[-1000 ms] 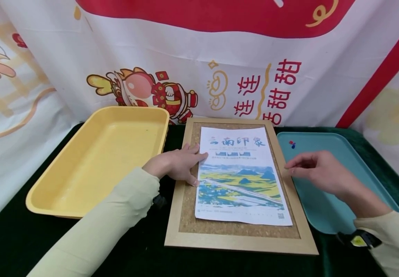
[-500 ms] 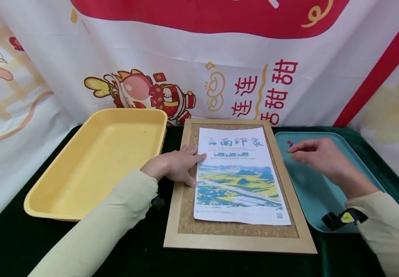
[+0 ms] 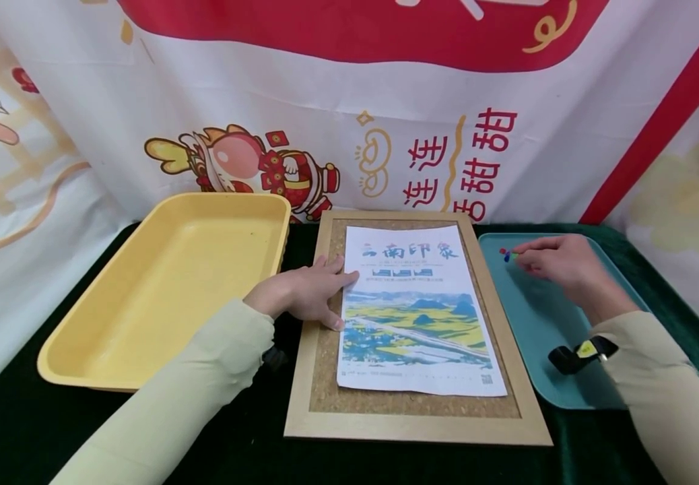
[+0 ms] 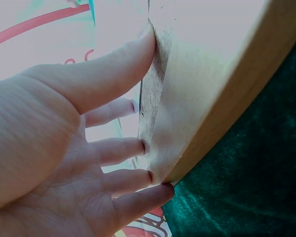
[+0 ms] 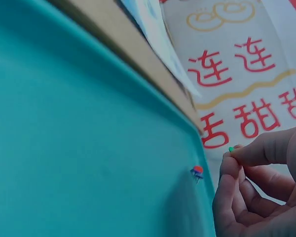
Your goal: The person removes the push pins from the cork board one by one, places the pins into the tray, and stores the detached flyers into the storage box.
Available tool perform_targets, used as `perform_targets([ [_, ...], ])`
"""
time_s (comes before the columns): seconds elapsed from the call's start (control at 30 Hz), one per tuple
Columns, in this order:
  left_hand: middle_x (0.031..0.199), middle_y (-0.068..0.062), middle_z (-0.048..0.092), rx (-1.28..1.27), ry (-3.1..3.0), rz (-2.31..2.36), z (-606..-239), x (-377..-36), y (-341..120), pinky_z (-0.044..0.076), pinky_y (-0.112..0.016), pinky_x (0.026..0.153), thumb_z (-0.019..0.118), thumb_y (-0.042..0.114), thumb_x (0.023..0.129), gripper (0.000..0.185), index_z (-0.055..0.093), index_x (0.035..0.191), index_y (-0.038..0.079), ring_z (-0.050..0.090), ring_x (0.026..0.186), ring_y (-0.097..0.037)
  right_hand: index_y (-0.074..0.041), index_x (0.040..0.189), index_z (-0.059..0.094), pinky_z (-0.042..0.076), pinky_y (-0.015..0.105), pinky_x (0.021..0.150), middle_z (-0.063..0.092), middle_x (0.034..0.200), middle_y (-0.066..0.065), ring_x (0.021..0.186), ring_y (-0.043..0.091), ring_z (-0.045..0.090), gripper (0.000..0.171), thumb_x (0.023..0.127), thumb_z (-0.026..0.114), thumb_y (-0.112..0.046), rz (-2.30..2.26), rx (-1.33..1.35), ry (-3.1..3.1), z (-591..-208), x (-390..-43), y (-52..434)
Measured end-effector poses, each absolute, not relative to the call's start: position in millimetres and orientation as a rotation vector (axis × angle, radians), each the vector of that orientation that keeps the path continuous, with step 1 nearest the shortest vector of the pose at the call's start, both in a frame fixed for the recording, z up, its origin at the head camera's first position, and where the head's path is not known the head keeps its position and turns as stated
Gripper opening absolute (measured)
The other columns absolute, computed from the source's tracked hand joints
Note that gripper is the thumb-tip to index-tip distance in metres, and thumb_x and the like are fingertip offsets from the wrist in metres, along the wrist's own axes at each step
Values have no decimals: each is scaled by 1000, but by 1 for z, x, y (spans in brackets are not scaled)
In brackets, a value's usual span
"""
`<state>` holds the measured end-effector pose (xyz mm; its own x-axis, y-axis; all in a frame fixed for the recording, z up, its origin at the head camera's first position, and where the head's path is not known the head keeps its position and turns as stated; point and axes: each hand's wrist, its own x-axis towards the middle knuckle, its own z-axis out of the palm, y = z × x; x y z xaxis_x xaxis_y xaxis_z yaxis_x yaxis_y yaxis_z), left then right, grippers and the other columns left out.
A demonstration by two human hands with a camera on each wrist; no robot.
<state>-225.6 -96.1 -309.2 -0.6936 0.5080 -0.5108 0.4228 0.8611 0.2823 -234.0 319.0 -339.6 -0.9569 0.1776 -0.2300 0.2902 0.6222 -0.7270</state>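
A printed poster (image 3: 416,337) with a landscape lies on a wood-framed cork board (image 3: 325,377). My left hand (image 3: 310,293), fingers spread, rests on the poster's left edge and the board; in the left wrist view its fingertips (image 4: 160,192) reach the wooden frame. Over the far end of the blue tray (image 3: 561,337), my right hand (image 3: 568,266) pinches a small green push pin (image 5: 231,149) between thumb and forefinger, most of it hidden by the fingers. Close by on the tray sit a red and a blue push pin (image 5: 197,172), side by side.
To the left of the board stands a deep yellow tray (image 3: 161,303). Dark green cloth (image 3: 222,444) covers the table. Behind everything hangs a white printed curtain (image 3: 216,81) with red lettering and cartoon figures.
From beside the board's right frame edge, my right hand has moved right and away from me, over the tray by the loose pins. My left hand stays on the poster.
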Motion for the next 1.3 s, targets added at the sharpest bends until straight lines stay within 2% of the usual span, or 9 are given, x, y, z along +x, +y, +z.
perform_targets([
  [0.17,180,-11,-7,669,2441,176,-310,-226,-96,10,-61,134,71,38,103,91,15,173,25,-11,166,-40,-3,148,60,54,19,79,58,148,24,116,31,58,45,110,58,-27,-1261,433,2677,-350,-243,324],
  [0.33,180,-11,-7,669,2445,171,-309,-226,-95,10,-60,134,71,39,102,91,15,173,25,-11,166,-41,-5,147,63,51,27,84,62,142,21,113,29,58,44,110,58,-27,-1263,497,2662,-357,-249,325],
  [0.57,180,-11,-7,662,2445,178,-310,-226,-95,9,-60,134,71,39,102,91,15,173,25,-11,166,-40,-5,147,63,50,30,86,69,131,15,112,29,58,44,109,59,-26,-1263,508,2641,-359,-253,328],
  [0.8,180,-11,-8,662,2443,175,-310,-227,-94,8,-60,134,71,40,102,92,15,173,26,-11,166,-40,-4,146,63,48,35,90,70,130,16,113,31,57,44,110,58,-28,-1223,540,2624,-359,-256,331],
  [1.0,181,-11,-7,684,2431,195,-311,-228,-89,8,-60,134,71,39,102,91,16,173,25,-11,166,-41,0,147,60,48,35,90,76,110,4,113,31,60,44,112,54,-26,-1189,542,2613,-359,-254,341],
  [1.2,180,-11,-8,658,2435,187,-313,-229,-94,7,-60,134,71,39,102,91,15,173,25,-13,166,-40,0,147,60,48,36,91,77,111,5,114,31,59,47,111,55,-30,-1183,506,2603,-357,-257,336],
  [1.3,180,-10,-9,657,2435,196,-312,-229,-95,7,-61,134,71,40,102,92,15,173,25,-13,166,-41,1,146,60,48,36,91,77,105,3,112,31,59,47,111,55,-29,-1188,526,2600,-356,-258,333],
])
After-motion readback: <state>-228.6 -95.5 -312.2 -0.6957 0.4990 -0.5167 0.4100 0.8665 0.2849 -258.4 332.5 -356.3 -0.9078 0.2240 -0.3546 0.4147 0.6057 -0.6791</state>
